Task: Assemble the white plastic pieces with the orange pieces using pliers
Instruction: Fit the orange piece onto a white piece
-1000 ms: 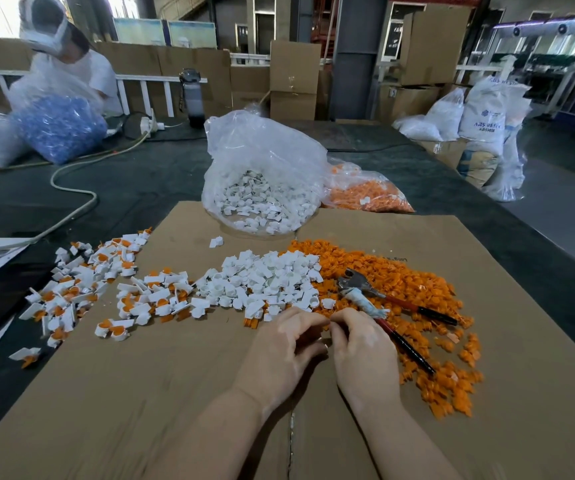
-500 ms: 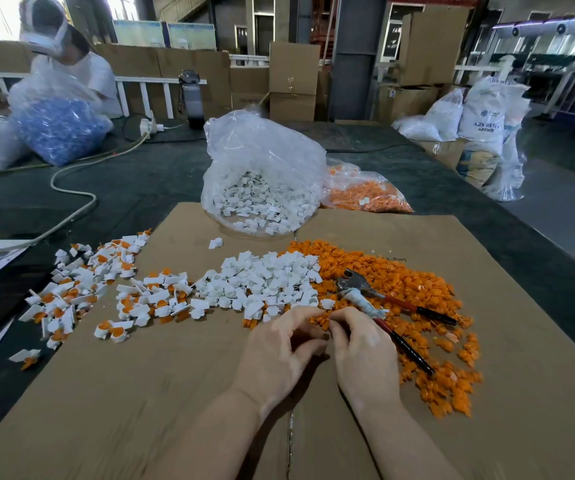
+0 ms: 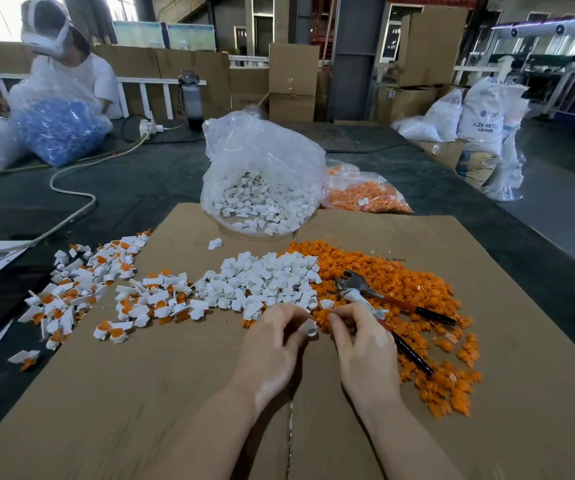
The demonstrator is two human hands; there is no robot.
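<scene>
My left hand [image 3: 272, 344] pinches a small white plastic piece [image 3: 308, 328] between its fingertips, just above the cardboard sheet [image 3: 175, 393]. My right hand [image 3: 362, 344] is beside it with fingers curled near the piece; what it holds is hidden. The pliers [image 3: 383, 303], with red and black handles, lie on the orange pile [image 3: 400, 289] right of my right hand. A heap of loose white pieces [image 3: 262, 282] lies ahead of my hands. Assembled white-and-orange pieces [image 3: 106, 292] are spread to the left.
A clear bag of white pieces [image 3: 262, 174] and a bag of orange pieces [image 3: 365, 192] stand at the cardboard's far edge. A cable [image 3: 71, 195] runs across the dark table. Another person with a bag of blue parts [image 3: 57, 129] sits far left. Sacks [image 3: 483, 126] stand right.
My hands have drawn slightly apart. The white piece now shows between the fingertips of my left hand. The pliers have not moved.
</scene>
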